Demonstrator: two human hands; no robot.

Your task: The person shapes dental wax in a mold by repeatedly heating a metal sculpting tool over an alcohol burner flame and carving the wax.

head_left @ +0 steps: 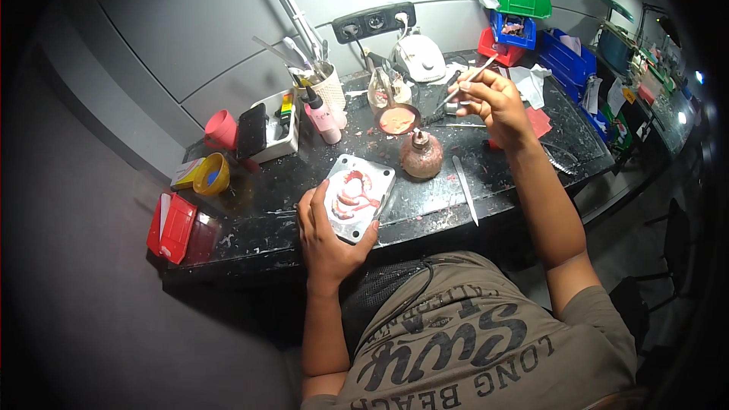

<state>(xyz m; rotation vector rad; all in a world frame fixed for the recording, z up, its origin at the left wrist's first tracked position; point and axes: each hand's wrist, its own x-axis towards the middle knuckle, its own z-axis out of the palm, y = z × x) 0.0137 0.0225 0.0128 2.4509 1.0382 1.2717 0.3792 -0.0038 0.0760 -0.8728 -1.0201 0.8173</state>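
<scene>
Metal block (364, 166), squarish with dark round holes at its corners, sits tilted in the left hand (332, 245) at the front edge of a black table (258, 241). The fingers lie along its left side and the thumb presses its lower right side, so the grip is closed around it. Its white face bears curved shapes (348, 200) in pink and white.

The right hand (497, 102) is raised over the table, well apart from the block, pinching a slim stick-like tool (477, 76) between thumb and fingers. The tool slants, its lower end pointing left.

Between the hands stands a round, pink-stained bottle (421, 159) with a narrow neck. To its right lies a long, flat, pale blade (465, 191). Just behind the bottle is a round dish (380, 126) with pink material (398, 118) in it.

Farther left come a pink bottle (326, 123), a holder of brushes (329, 89), a white tray (279, 152), a pink cup (221, 130), a yellow cup (200, 176) and a red box (176, 229). At the back are a white machine (419, 58) and, to the right, stacked green (524, 0), blue and red bins.
</scene>
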